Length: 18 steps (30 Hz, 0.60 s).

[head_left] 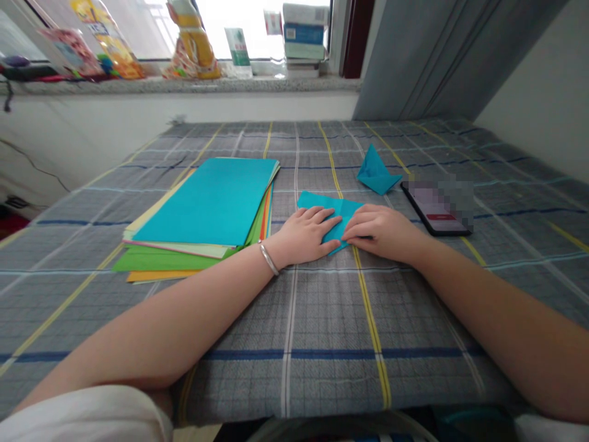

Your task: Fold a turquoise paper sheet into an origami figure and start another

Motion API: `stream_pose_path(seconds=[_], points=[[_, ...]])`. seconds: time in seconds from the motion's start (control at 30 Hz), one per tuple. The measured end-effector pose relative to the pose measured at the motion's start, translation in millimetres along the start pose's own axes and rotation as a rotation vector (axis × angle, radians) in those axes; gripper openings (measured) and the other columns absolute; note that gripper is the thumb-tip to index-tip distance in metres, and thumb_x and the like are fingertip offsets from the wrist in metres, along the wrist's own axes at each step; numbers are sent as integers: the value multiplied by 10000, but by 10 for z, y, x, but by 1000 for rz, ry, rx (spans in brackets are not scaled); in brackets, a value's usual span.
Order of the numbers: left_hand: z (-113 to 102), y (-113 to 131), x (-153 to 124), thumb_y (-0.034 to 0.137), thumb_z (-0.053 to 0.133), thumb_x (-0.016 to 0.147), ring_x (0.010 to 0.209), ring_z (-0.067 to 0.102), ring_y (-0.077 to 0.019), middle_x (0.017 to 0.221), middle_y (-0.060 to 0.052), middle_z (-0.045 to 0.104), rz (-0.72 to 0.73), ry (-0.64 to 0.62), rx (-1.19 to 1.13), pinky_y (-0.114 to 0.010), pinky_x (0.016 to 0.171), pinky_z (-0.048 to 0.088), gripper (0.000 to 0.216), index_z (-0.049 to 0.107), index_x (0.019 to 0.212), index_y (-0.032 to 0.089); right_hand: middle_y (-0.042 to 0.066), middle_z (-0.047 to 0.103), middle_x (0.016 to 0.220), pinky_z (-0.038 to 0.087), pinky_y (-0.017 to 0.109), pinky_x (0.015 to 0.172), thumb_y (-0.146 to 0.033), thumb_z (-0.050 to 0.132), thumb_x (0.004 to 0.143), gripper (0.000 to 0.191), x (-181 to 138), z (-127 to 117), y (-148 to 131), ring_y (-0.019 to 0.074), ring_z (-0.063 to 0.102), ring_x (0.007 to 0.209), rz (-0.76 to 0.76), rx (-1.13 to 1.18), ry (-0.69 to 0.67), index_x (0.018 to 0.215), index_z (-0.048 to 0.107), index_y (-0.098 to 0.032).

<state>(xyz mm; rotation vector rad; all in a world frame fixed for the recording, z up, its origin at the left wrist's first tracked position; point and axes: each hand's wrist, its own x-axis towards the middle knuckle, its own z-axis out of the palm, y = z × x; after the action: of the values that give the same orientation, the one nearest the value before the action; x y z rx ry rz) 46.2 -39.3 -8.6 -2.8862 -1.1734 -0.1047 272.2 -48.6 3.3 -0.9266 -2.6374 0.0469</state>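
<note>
A teal paper sheet, partly folded, lies on the grey checked cloth in the middle. My left hand rests flat on its left part, fingers stretched out; a silver bangle sits on that wrist. My right hand presses on the paper's right part with its fingers drawn together, their tips at the fold. Both hands touch the paper and meet near its near corner. A finished teal folded paper shape stands just behind, to the right.
A stack of coloured paper sheets, teal on top, lies left of my hands. A phone lies screen up at the right. The windowsill behind holds packets and boxes. A grey curtain hangs at the back right.
</note>
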Motion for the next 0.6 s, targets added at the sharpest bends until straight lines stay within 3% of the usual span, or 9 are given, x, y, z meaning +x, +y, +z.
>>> stream_pose_path(seconds=[0.1,0.3,0.6], points=[[13,-11,6,582,310,986,1426,322,-311,1560,-112,366,4,-4,-2,-476,1149,260,645,383,1491,188,13,761,1025,485,361,925,-292,548,935,226,-16,4,-36,206,645,1017,-55,32,-42,961,772,-268],[16,-18,16,588,329,980,1455,272,-311,1591,-96,310,-7,-43,-37,-499,1169,225,660,329,1519,207,13,720,1198,494,349,969,-268,526,950,259,-30,10,-39,198,651,1132,13,11,-137,1069,754,-291],[-48,6,-22,550,405,972,1511,139,-283,1630,-101,189,-26,-73,-83,-461,1217,143,696,270,1537,166,25,709,1219,492,361,1014,-238,567,923,237,-35,47,17,207,637,1170,-18,99,-95,1043,766,-290]])
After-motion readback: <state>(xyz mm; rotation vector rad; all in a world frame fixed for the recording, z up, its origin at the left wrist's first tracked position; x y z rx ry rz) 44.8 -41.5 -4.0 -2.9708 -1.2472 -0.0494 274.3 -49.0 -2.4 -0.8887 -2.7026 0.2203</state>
